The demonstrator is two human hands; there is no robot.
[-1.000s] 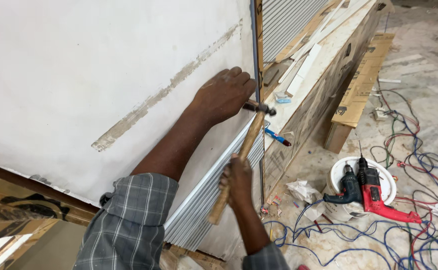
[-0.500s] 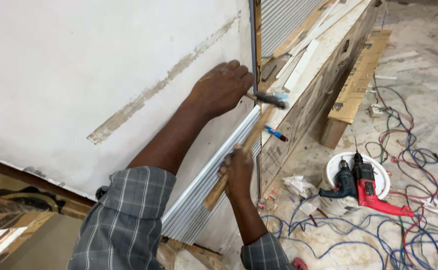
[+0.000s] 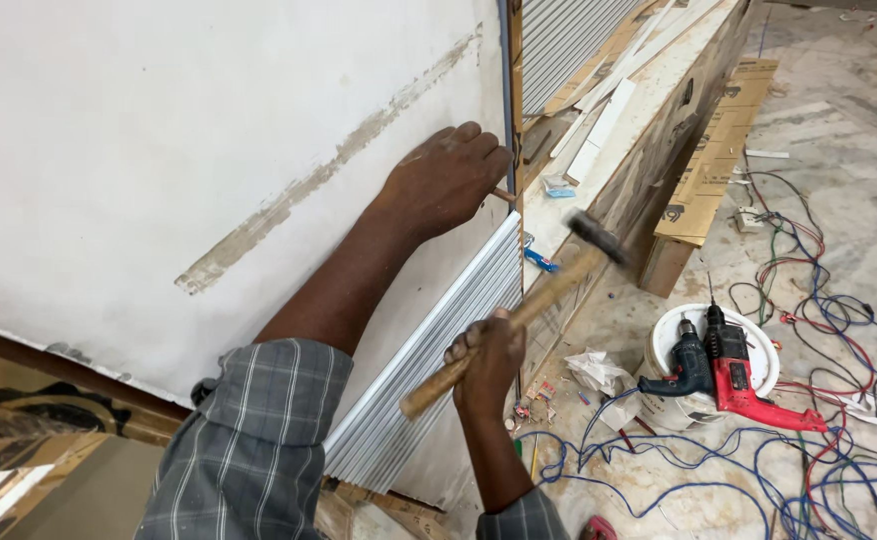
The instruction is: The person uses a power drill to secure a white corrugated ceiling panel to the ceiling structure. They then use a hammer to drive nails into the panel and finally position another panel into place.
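A long flat brown cardboard box (image 3: 711, 165) with dark printed marks leans beside the wooden cabinet, and a small blue-and-white packet (image 3: 559, 187) lies on top.

Red drill (image 3: 749, 385), dark drill (image 3: 687, 365) on white bucket (image 3: 764, 350); tangled wires (image 3: 819, 300); cardboard box (image 3: 714, 165).

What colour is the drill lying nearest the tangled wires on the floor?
Red with black parts; the drill shows clearly in the head view, resting on a white bucket.

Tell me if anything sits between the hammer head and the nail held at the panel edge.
Nothing visible does. The hammer head is drawn back in the right hand, with open air between it and the nail. The left hand pinches that nail, so its fingers sit close beside the strike line.
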